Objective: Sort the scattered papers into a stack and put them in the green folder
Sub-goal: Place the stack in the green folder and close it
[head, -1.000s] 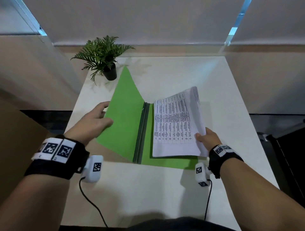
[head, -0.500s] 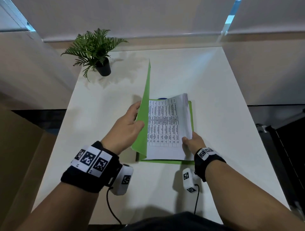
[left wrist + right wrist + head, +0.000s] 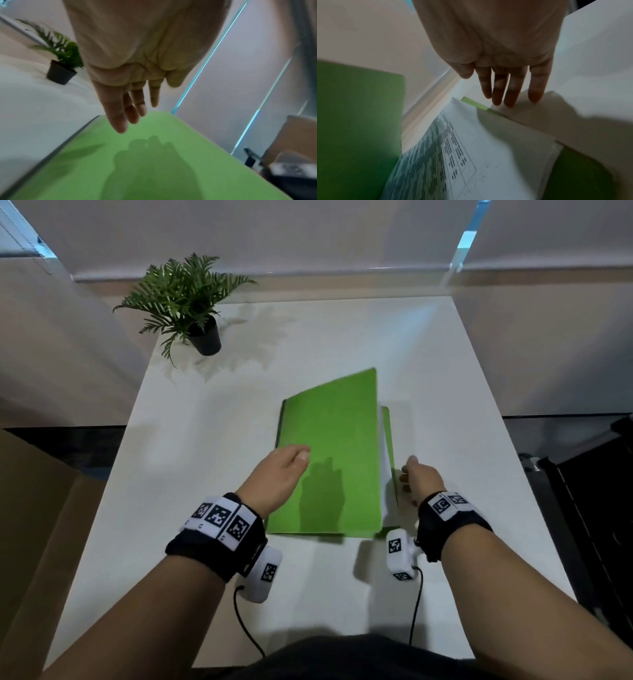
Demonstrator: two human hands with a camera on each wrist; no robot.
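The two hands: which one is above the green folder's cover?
The left hand, fingers straight, is over the green folder and casts a shadow on its cover. The right hand is beside the folder's right edge, over the table.

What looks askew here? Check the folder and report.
The folder is not shut flat: its cover stands raised above the papers, gaping along the right edge. The papers lie inside. Both hands are off it. Nothing spilled or torn.
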